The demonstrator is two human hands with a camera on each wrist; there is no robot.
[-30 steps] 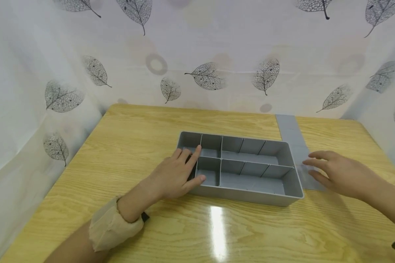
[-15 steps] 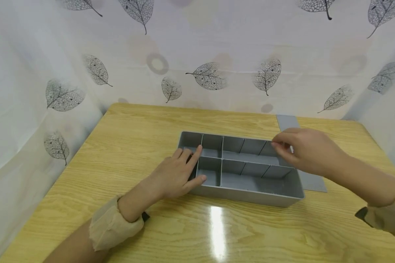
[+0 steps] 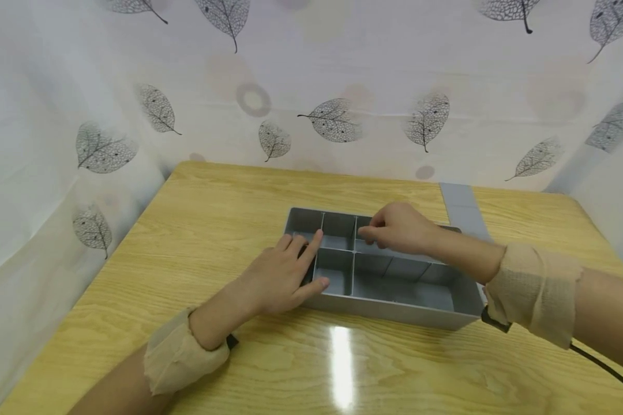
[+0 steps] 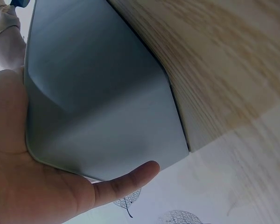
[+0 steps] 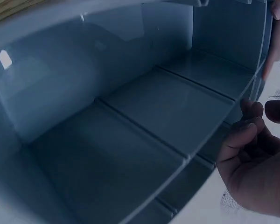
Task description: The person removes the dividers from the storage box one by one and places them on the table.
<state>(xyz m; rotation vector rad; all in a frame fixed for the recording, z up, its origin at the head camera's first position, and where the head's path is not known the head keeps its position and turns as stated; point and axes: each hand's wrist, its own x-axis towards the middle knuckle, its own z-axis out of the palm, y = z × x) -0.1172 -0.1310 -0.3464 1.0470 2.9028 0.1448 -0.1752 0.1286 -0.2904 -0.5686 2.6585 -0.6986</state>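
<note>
Mid-frame, right hand (image 3: 402, 228) has swept left over tray (image 3: 389, 310), bringing work beside back-row divider (image 3: 355, 234); grip curled, contents unclear. Left hand (image 3: 277, 280) spread on tray.

Bright glare streak (image 3: 341, 369) on the tabletop (image 3: 410, 369) in head view; dim, bluish right wrist view.

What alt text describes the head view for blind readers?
A person's left hand rests on the left end of a gray organizer tray on a wood-grain table; the right hand is over the tray's far row of compartments.
</note>
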